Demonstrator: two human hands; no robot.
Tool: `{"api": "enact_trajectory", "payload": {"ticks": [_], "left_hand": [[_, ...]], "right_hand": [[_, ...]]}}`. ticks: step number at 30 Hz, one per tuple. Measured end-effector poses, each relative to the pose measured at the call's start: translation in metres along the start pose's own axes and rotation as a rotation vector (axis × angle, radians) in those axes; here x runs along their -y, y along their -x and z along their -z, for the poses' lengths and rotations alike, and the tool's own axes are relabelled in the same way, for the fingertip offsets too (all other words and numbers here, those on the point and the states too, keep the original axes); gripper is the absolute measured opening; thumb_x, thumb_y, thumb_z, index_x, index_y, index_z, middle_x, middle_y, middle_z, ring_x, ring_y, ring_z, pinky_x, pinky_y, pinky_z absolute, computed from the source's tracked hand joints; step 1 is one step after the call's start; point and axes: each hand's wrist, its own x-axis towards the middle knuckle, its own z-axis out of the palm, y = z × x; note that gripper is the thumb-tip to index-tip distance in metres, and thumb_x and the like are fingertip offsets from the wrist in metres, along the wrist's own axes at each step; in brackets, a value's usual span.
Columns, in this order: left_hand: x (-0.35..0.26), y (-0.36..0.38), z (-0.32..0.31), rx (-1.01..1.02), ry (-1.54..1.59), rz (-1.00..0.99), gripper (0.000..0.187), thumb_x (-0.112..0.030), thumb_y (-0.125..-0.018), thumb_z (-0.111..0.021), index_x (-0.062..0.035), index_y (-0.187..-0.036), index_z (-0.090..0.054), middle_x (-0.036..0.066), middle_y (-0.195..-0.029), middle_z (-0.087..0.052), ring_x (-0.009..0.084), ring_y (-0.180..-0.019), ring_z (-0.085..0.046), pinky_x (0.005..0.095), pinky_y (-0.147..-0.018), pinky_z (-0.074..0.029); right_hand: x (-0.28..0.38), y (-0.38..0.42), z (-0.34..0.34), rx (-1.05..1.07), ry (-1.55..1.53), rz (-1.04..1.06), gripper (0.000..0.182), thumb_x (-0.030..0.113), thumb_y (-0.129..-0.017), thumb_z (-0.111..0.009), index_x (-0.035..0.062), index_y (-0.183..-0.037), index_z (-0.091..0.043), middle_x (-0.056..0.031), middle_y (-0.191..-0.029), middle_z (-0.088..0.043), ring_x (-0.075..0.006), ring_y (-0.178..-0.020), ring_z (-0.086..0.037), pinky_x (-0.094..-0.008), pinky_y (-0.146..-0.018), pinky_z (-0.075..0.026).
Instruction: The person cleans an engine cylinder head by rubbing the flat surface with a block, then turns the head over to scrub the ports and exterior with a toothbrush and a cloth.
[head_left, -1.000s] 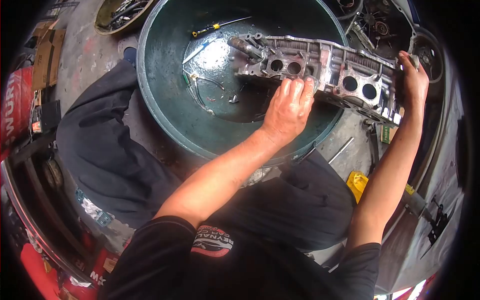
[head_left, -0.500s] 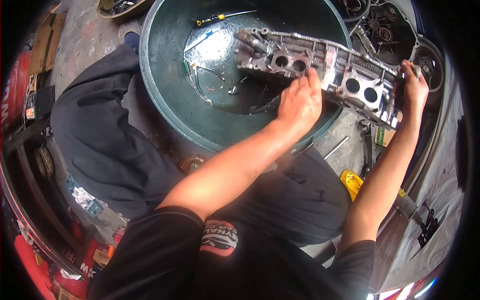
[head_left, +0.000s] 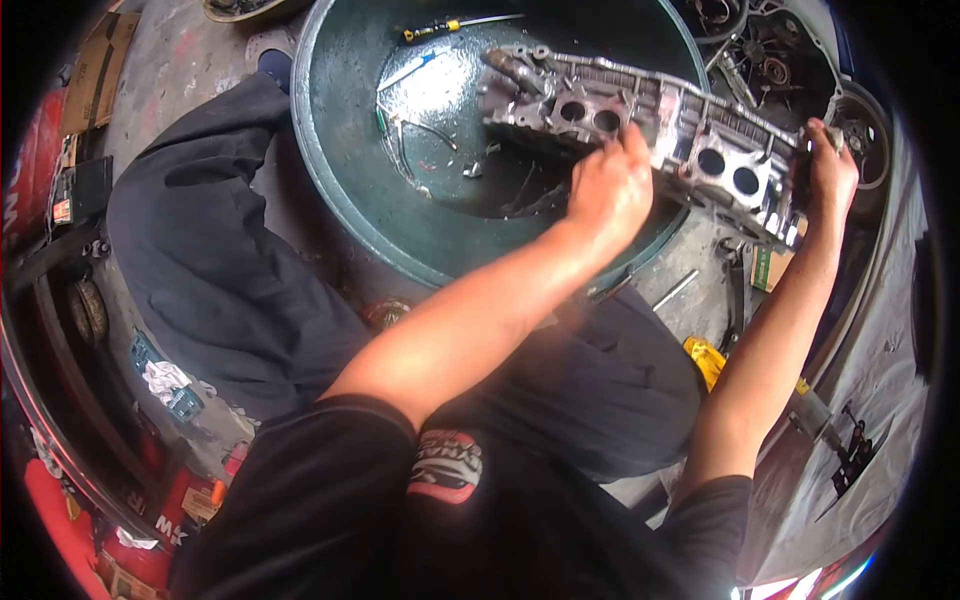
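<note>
Black cloth fills the nearest part of the view: a black shirt (head_left: pixel 330 520) with a red and white printed badge (head_left: pixel 445 466) whose lettering is too small and warped to read. Dark trousers (head_left: pixel 215 270) cover both bent knees just beyond it. Below the right forearm a yellow object (head_left: pixel 706 362) lies on the concrete floor (head_left: pixel 180 70), and a thin metal rod (head_left: pixel 675 290) lies a little nearer the hands. Well to the left of the left elbow stand red containers (head_left: pixel 140 540) with scraps of white writing, only stray letters legible.

Both bare arms reach forward to a grey cast-metal cylinder head (head_left: pixel 650 125). The left hand (head_left: pixel 610 190) closes over its near long edge, fingers curled on top. The right hand (head_left: pixel 828 165) grips its right end, fingers wrapped around the corner. The head is a long, grimy aluminium block, tilted, with paired round ports along the face turned to the camera and ribbed cavities along its upper side. Its left part hangs over a large dark green round basin (head_left: pixel 340 190); its right end reaches past the rim.

Inside the basin, left of the left hand, lie loose wire pieces (head_left: pixel 415 135) and, farther off, a screwdriver with a yellow and black handle (head_left: pixel 440 29). Beyond the right hand sit dirty round engine parts (head_left: pixel 775 60).
</note>
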Motion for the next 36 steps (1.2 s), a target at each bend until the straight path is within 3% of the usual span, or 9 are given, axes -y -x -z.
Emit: {"api": "enact_trajectory", "payload": {"ticks": [2,6,11,15,19,22,27,32,36], "left_hand": [[-0.001,0.007,0.002,-0.053,0.010,-0.034,0.033,-0.009,-0.087,-0.058,0.0046,-0.116,-0.057,0.023,-0.086,-0.067,0.0402,-0.074,-0.068,0.0489,-0.065,-0.056],[0.042,0.054,0.040,0.355,-0.001,-0.170,0.030,-0.009,-0.093,-0.046,0.0016,-0.118,-0.058,0.023,-0.086,-0.068,0.0423,-0.077,-0.068,0.0554,-0.069,-0.054],[0.079,0.055,0.047,-0.077,-0.083,-0.317,0.038,-0.006,-0.087,-0.060,-0.0039,-0.125,-0.060,0.007,-0.076,-0.051,0.0273,-0.073,-0.059,0.0417,-0.059,-0.053],[0.071,0.015,0.051,-0.067,-0.184,-0.556,0.042,-0.014,-0.079,-0.065,-0.0037,-0.120,-0.064,0.005,-0.077,-0.051,0.0213,-0.078,-0.056,0.0346,-0.060,-0.050],[0.072,-0.001,0.050,-0.081,-0.234,-0.640,0.036,-0.017,-0.080,-0.062,-0.0037,-0.113,-0.067,0.005,-0.077,-0.053,0.0195,-0.074,-0.056,0.0326,-0.059,-0.049],[0.071,-0.003,0.060,-0.104,-0.183,-0.656,0.035,-0.015,-0.079,-0.061,-0.0013,-0.111,-0.067,0.004,-0.073,-0.052,0.0196,-0.069,-0.056,0.0329,-0.058,-0.049],[0.069,-0.020,0.046,-0.115,-0.273,-0.542,0.038,-0.007,-0.076,-0.064,0.0028,-0.113,-0.065,0.005,-0.074,-0.054,0.0220,-0.068,-0.057,0.0352,-0.055,-0.050],[0.074,-0.035,0.057,0.030,-0.179,-0.669,0.036,-0.008,-0.079,-0.061,0.0039,-0.113,-0.064,0.007,-0.075,-0.056,0.0245,-0.072,-0.060,0.0371,-0.058,-0.051],[0.058,-0.031,0.080,0.325,-0.104,-0.759,0.034,-0.009,-0.080,-0.062,-0.0065,-0.114,-0.065,0.006,-0.074,-0.054,0.0248,-0.075,-0.060,0.0391,-0.060,-0.051]], "right_hand": [[-0.008,-0.008,0.001,-0.010,0.005,0.077,0.022,0.025,-0.089,-0.071,0.0119,-0.106,-0.076,-0.0021,-0.075,-0.064,-0.0111,-0.055,-0.056,-0.0279,-0.051,-0.045],[-0.019,-0.023,0.004,0.005,0.094,0.111,0.029,0.033,-0.089,-0.072,0.0136,-0.110,-0.075,-0.0010,-0.081,-0.067,-0.0094,-0.065,-0.059,-0.0270,-0.059,-0.046],[-0.009,-0.014,-0.003,0.012,-0.103,0.030,0.025,0.027,-0.089,-0.070,0.0122,-0.109,-0.075,-0.0037,-0.071,-0.063,-0.0128,-0.055,-0.056,-0.0288,-0.051,-0.044],[-0.003,-0.017,-0.005,-0.029,-0.016,0.014,0.027,0.030,-0.088,-0.071,0.0134,-0.110,-0.075,-0.0032,-0.069,-0.062,-0.0126,-0.056,-0.056,-0.0293,-0.051,-0.043],[-0.001,-0.021,-0.005,-0.069,0.051,0.025,0.030,0.032,-0.087,-0.073,0.0137,-0.110,-0.076,-0.0019,-0.070,-0.062,-0.0112,-0.058,-0.056,-0.0284,-0.053,-0.042],[0.002,-0.025,-0.005,-0.055,0.065,0.000,0.025,0.027,-0.088,-0.074,0.0120,-0.108,-0.077,0.0016,-0.090,-0.069,-0.0071,-0.073,-0.059,-0.0236,-0.068,-0.047],[0.004,-0.027,-0.006,-0.040,-0.003,-0.012,0.026,0.028,-0.088,-0.074,0.0118,-0.109,-0.076,0.0013,-0.090,-0.069,-0.0070,-0.073,-0.059,-0.0239,-0.066,-0.047],[0.004,-0.029,-0.004,-0.047,0.097,-0.027,0.029,0.030,-0.088,-0.075,0.0116,-0.110,-0.076,0.0009,-0.088,-0.069,-0.0071,-0.070,-0.058,-0.0244,-0.064,-0.047],[0.003,-0.025,-0.005,-0.010,0.032,-0.040,0.031,0.034,-0.088,-0.075,0.0125,-0.110,-0.076,0.0014,-0.082,-0.067,-0.0072,-0.065,-0.057,-0.0250,-0.062,-0.045]]}}
